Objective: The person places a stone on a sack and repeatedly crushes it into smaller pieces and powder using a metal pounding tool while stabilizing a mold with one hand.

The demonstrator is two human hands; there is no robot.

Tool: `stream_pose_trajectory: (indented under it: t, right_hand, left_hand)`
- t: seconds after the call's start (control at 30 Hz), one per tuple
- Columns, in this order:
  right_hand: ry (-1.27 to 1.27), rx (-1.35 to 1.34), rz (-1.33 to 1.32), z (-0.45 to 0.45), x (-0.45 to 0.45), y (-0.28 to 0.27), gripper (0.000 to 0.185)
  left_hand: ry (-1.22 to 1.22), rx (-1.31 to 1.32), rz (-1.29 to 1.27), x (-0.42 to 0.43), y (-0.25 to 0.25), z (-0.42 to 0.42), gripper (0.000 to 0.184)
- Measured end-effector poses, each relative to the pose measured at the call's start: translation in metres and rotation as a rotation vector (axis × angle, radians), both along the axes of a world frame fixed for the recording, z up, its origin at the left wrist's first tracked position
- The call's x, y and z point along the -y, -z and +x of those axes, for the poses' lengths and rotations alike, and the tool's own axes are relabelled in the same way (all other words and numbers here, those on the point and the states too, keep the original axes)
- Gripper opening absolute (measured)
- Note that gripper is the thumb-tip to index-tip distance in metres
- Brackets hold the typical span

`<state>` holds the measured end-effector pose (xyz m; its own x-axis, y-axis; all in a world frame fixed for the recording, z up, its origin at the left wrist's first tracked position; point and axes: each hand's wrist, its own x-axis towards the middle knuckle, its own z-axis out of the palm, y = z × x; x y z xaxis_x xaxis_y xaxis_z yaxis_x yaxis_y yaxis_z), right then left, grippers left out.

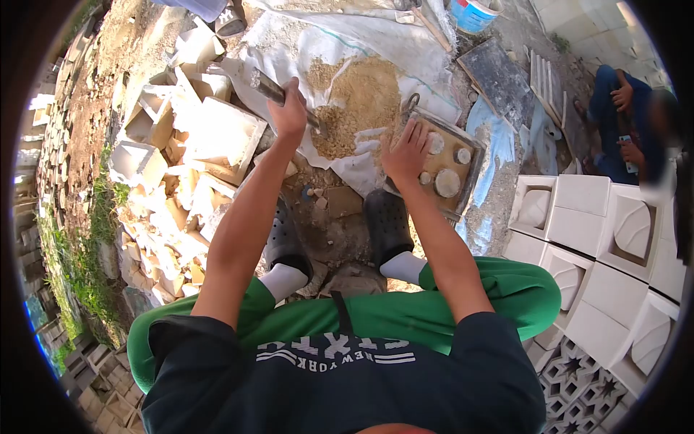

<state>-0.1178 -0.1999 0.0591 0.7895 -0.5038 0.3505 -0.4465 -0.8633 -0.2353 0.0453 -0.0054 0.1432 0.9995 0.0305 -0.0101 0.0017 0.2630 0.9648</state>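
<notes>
My left hand (289,112) is closed around a grey metal bar (269,86), raised above the sand (358,90) on a white sheet. My right hand (407,153) lies with fingers stretched out on the left part of a rectangular mould (473,170). The mould has a dark rim, a sandy brown surface and several pale round pieces, such as the large disc (447,183) near its front. A metal loop (413,101) stands at its far corner. What lies beneath my right palm is hidden.
Broken pale blocks (210,137) are heaped on the left. Finished cast blocks (585,213) and patterned vent blocks (582,383) lie on the right. A person (622,123) sits at the far right holding a phone. A blue-and-white bucket (473,14) and a dark board (499,76) are farther back.
</notes>
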Motion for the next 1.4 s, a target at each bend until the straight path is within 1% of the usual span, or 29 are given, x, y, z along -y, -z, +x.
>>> stream_pose_trajectory:
  t: [0.07,0.1,0.17,0.23,0.27,0.37,0.4,0.43,0.47,0.5,0.57,0.7,0.73,0.83,0.87,0.9,0.93,0.97,1.0,1.07,1.1,1.2,1.27,1.3,1.33,1.37,1.4]
  right_hand:
    - [-0.045,0.011,-0.051,0.000,-0.003,0.002,0.071]
    - [-0.035,0.022,-0.062,0.002,-0.001,0.001,0.070]
    - [-0.019,0.002,-0.053,-0.005,-0.006,0.003,0.069]
    - [-0.014,0.050,-0.072,0.000,-0.005,0.001,0.067]
    - [-0.018,0.043,-0.067,-0.001,-0.006,0.000,0.067]
    - [0.011,0.017,-0.044,0.001,-0.008,-0.003,0.066]
    - [0.011,0.017,-0.034,0.001,-0.008,-0.003,0.066]
    - [0.011,0.018,-0.024,0.002,-0.007,-0.002,0.067]
    - [0.012,0.020,-0.025,0.004,-0.005,-0.001,0.067]
    - [0.005,0.023,-0.030,0.003,-0.004,0.001,0.067]
    - [0.014,0.042,-0.042,0.006,-0.001,-0.001,0.067]
    - [0.008,0.001,-0.037,0.003,-0.001,-0.003,0.068]
    - [-0.007,0.002,-0.035,0.001,-0.003,-0.003,0.068]
    - [-0.001,0.014,-0.024,0.002,-0.002,0.000,0.069]
    - [0.003,0.017,-0.025,0.004,-0.001,-0.001,0.069]
    - [0.007,0.016,-0.019,0.005,0.000,-0.002,0.069]
    - [0.008,0.012,-0.010,0.002,-0.002,-0.002,0.069]
    - [0.012,0.008,-0.005,-0.003,-0.005,-0.002,0.069]
    - [0.015,-0.005,0.002,-0.003,-0.005,-0.002,0.070]
    - [0.025,-0.016,0.011,-0.001,-0.003,-0.002,0.070]
    - [0.022,-0.006,0.008,0.001,-0.001,-0.001,0.070]
    - [0.028,-0.025,0.026,-0.004,-0.004,-0.003,0.070]
    - [0.025,-0.016,0.021,0.000,0.000,-0.006,0.070]
    - [0.025,-0.025,0.034,0.000,-0.001,-0.006,0.070]
    - [0.021,-0.032,0.044,0.001,0.000,-0.006,0.070]
    - [0.024,-0.028,0.046,0.002,0.000,-0.005,0.070]
    - [0.024,-0.026,0.050,0.002,0.000,-0.005,0.070]
  left_hand:
    - [-0.041,-0.066,-0.126,-0.004,-0.011,0.003,0.036]
    - [-0.046,-0.067,-0.128,-0.004,-0.028,0.004,0.036]
    - [0.038,0.023,-0.011,-0.008,-0.070,-0.002,0.037]
    - [0.066,0.114,0.098,-0.006,-0.111,-0.002,0.038]
    - [0.121,0.110,0.139,-0.011,-0.121,0.000,0.037]
    - [0.139,0.146,0.098,-0.009,-0.112,0.006,0.036]
    - [0.118,0.106,0.033,-0.005,-0.097,0.008,0.034]
    - [0.135,0.112,0.075,-0.008,-0.065,0.013,0.030]
    - [0.122,0.105,0.094,-0.002,-0.032,0.012,0.030]
    - [0.109,0.096,0.114,0.000,-0.013,0.009,0.030]
    - [0.137,0.098,0.080,0.002,-0.023,0.014,0.030]
    - [0.201,0.141,0.053,0.002,-0.069,0.010,0.030]
    - [0.170,0.135,0.076,0.005,-0.083,0.005,0.031]
    - [0.233,0.120,0.047,0.008,-0.092,-0.005,0.032]
    - [0.188,0.083,0.087,0.013,-0.080,-0.008,0.033]
    - [0.184,0.061,0.061,0.015,-0.053,-0.007,0.032]
    - [0.149,0.099,0.080,0.017,-0.020,-0.007,0.033]
    - [0.117,0.133,0.100,0.021,-0.014,-0.012,0.034]
    - [0.124,0.142,0.098,0.019,-0.012,-0.007,0.034]
    - [0.180,0.042,0.064,0.015,-0.015,0.000,0.029]
    - [0.134,0.051,0.019,0.018,-0.032,-0.003,0.032]
    - [0.182,0.072,0.008,0.014,-0.081,-0.015,0.035]
    - [0.079,0.114,0.004,0.024,-0.102,-0.021,0.035]
    - [0.088,0.116,0.010,0.024,-0.098,-0.023,0.035]
    - [0.083,0.132,-0.074,0.023,-0.087,-0.026,0.034]
    - [0.075,0.149,-0.159,0.023,-0.074,-0.028,0.033]
    - [0.103,0.130,-0.206,0.024,-0.048,-0.030,0.031]
